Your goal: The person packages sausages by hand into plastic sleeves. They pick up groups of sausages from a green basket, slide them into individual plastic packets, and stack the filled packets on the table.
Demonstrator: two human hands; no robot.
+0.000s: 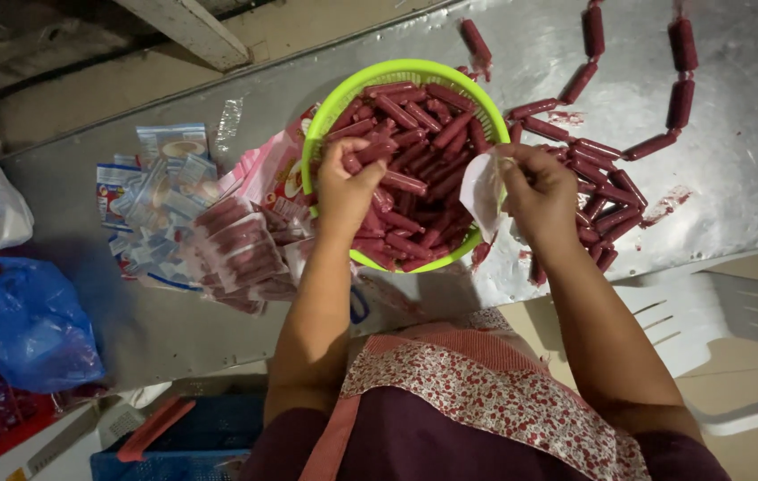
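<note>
A short dark-red sausage (pixel 370 150) is pinched in the left hand (pixel 346 183) over the round green plastic basket (pixel 343 89), its long axis pointing toward the small clear plastic bag (pixel 484 191) gripped by the right hand (pixel 541 194) just beside.

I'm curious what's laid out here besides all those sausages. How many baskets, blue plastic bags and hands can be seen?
Green basket: 1
Blue plastic bag: 1
Hands: 2, the left hand and the right hand
Total: 4
</note>
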